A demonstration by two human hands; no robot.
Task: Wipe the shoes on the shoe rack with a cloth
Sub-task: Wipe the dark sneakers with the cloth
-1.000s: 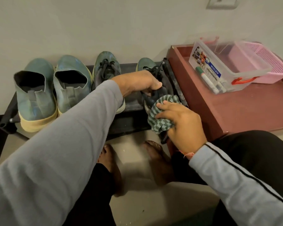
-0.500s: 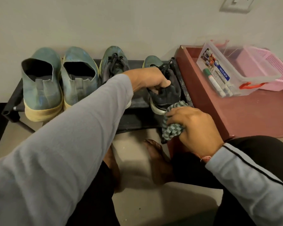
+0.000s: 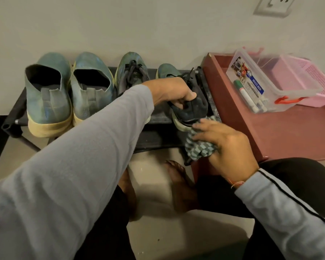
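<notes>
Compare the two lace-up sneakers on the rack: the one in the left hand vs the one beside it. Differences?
The held sneaker is tilted with its heel raised off the rack; the other lace-up sneaker sits flat. The left hand grips the held sneaker at its collar while the right hand presses the checked cloth to its heel; the other lace-up sneaker is untouched. Both are teal-toed with dark laces.

Green-checked cloth (image 3: 200, 147), teal slip-ons (image 3: 49, 94), pink basket (image 3: 311, 77)
</notes>
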